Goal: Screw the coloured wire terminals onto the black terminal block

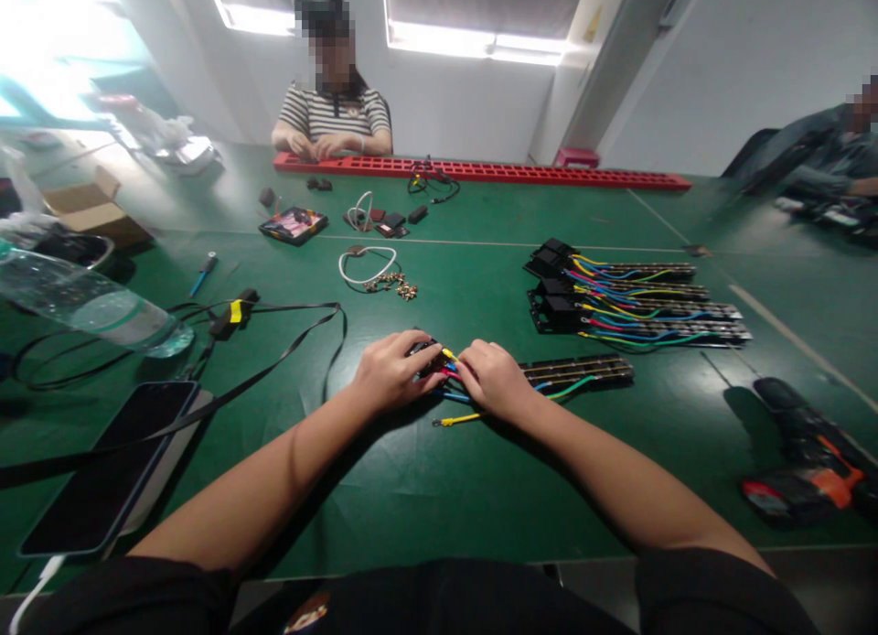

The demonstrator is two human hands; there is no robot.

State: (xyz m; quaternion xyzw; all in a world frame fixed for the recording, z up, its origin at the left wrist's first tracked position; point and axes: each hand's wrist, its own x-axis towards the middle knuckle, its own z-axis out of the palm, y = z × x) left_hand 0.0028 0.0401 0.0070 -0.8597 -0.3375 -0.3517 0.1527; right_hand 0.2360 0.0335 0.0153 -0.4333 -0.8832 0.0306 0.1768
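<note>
My left hand (390,371) is closed on a small black connector block (426,351) at the middle of the green table (439,470). My right hand (495,379) pinches the coloured wires (449,371) that enter that block. A long black strip (580,370) with blue and green wires runs right from my right hand. A loose yellow wire (458,420) lies just in front of my hands.
A stack of wired strips (631,304) lies at the right. A cordless screwdriver (806,466) rests at the near right. A phone (110,466), black strap, water bottle (89,306) and white cable (367,267) sit left. Across the table a person works by a red rail (480,170).
</note>
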